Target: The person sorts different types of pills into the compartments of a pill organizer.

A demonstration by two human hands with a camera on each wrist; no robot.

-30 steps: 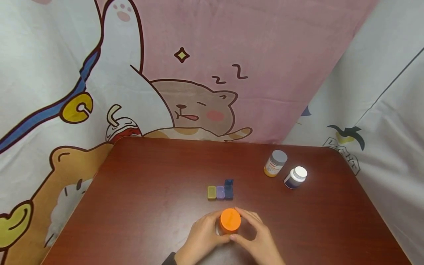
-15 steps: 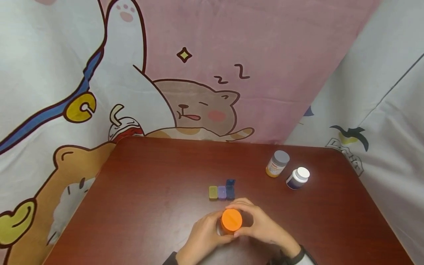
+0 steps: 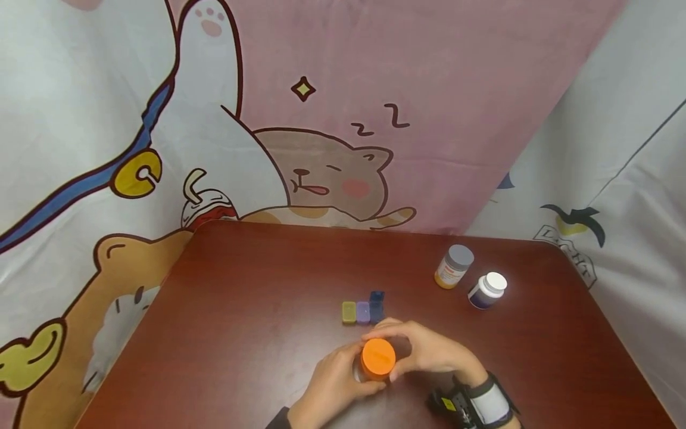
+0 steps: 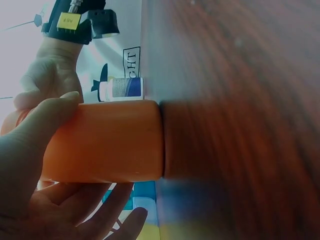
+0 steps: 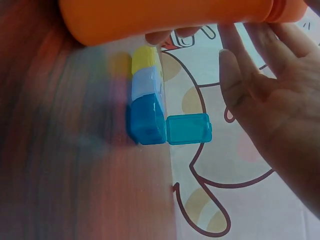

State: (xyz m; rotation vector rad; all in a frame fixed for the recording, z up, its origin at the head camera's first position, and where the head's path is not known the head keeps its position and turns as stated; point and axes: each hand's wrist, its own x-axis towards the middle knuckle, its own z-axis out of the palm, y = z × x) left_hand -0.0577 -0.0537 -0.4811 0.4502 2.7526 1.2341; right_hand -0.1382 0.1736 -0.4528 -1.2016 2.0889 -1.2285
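Observation:
An orange bottle (image 3: 375, 364) with an orange cap (image 3: 378, 356) stands near the front of the dark red table (image 3: 241, 310). My left hand (image 3: 334, 387) grips the bottle's body (image 4: 105, 142) from the left. My right hand (image 3: 423, 348) curls over the cap from the right, fingers around its rim. Just behind the bottle lies a small pill box (image 3: 363, 311) with yellow, purple and blue compartments; the blue lid (image 5: 188, 129) stands open. The bottle's base (image 5: 165, 17) fills the top of the right wrist view.
Two other bottles stand at the back right: a grey-capped one (image 3: 453, 266) with a yellow label and a white-capped dark one (image 3: 487, 290), the latter also in the left wrist view (image 4: 121, 89). Cartoon-print cloth hangs behind and beside the table.
My right hand has turned round the cap, its wrist swinging out to the right so the wrist strap and camera now show. The bottle stays in place in my left hand.

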